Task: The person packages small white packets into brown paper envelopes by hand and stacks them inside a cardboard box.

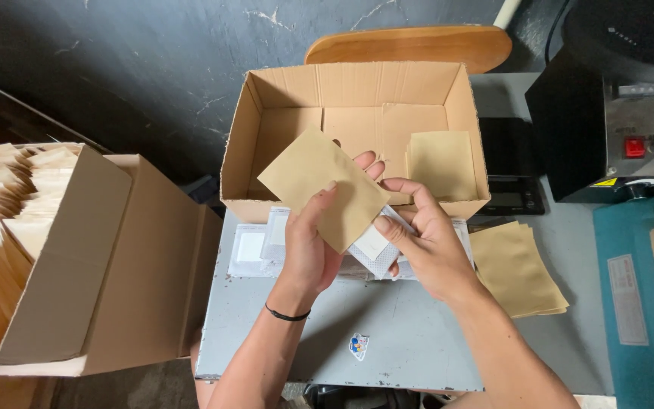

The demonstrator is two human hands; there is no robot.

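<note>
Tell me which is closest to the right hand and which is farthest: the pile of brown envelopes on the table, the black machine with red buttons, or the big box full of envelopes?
Measured from the right hand:
1. Pile of brown envelopes, on the table just to its right.
2. Black machine with red buttons, up at the far right.
3. Big box full of envelopes, far off on the left.

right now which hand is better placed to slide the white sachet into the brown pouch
Right hand: it already pinches the white sachet at the brown pouch, which the left hand holds.
</note>
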